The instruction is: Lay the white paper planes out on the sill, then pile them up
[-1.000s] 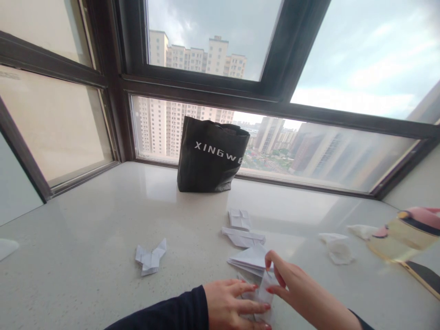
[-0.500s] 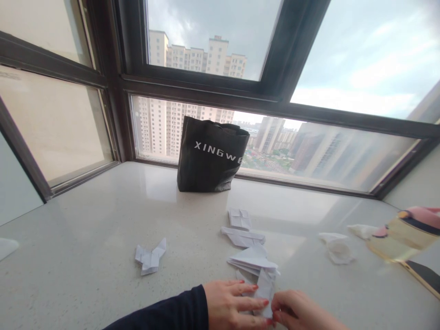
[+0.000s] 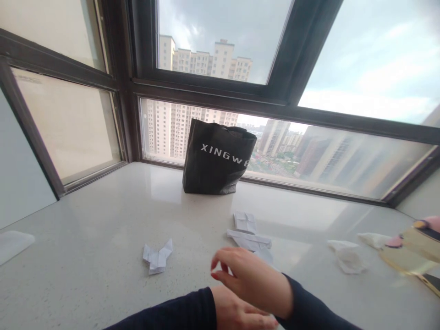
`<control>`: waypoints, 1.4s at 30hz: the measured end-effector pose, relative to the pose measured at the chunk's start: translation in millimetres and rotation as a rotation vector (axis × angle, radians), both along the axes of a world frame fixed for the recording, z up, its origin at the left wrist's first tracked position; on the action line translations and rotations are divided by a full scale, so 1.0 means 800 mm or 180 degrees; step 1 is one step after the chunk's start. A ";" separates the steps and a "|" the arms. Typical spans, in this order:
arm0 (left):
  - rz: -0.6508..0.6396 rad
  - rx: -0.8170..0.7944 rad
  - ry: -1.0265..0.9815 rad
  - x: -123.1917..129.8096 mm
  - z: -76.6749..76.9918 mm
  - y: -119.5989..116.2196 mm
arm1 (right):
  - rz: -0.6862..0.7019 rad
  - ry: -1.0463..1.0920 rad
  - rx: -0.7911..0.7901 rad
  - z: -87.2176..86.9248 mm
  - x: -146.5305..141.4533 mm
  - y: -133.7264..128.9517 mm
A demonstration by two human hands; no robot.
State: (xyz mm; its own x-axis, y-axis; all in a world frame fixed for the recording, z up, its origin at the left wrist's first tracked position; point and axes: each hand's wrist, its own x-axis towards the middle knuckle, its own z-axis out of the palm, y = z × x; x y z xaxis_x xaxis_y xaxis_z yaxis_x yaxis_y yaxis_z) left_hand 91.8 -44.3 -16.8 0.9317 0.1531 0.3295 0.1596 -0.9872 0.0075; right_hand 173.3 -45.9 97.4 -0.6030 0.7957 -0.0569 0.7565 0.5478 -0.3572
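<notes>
My left hand [image 3: 237,311] lies flat near the bottom edge, its fingers stretched out and partly hidden under my right hand. Over its back, my right hand [image 3: 249,279] is raised with thumb and index finger curled together and nothing visible between them. Just beyond my hands are a square folded white paper [image 3: 245,222], a long flat folded paper [image 3: 249,240] and part of another folded paper [image 3: 264,255]. A folded paper with two raised points [image 3: 158,258] rests alone to the left. Any paper beneath my left hand is hidden.
On the white counter [image 3: 103,238] a black bag [image 3: 218,160] stands by the window. Crumpled white tissues [image 3: 349,257] and a pale yellow and pink object [image 3: 412,245] are at the right. A white translucent item [image 3: 15,245] lies far left.
My right hand has lifted off the paper and moved left across my left hand, covering some of the folded papers. The whole view has shifted slightly, so the counter objects appear further right.
</notes>
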 end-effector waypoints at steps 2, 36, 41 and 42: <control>-0.0194 -0.0052 0.0045 -0.001 -0.002 0.002 | 0.0446 0.0138 0.0065 -0.010 -0.045 0.026; -0.0341 0.0315 -0.0354 -0.016 0.028 -0.008 | -0.1005 0.0761 -0.1224 -0.007 0.151 -0.007; -0.0130 0.0232 -0.0236 -0.018 0.033 -0.011 | -0.0801 0.0422 -0.1158 -0.017 0.125 -0.004; -0.0102 0.0244 -0.0249 -0.018 0.033 -0.011 | -0.0794 0.0300 -0.1086 -0.021 0.121 -0.003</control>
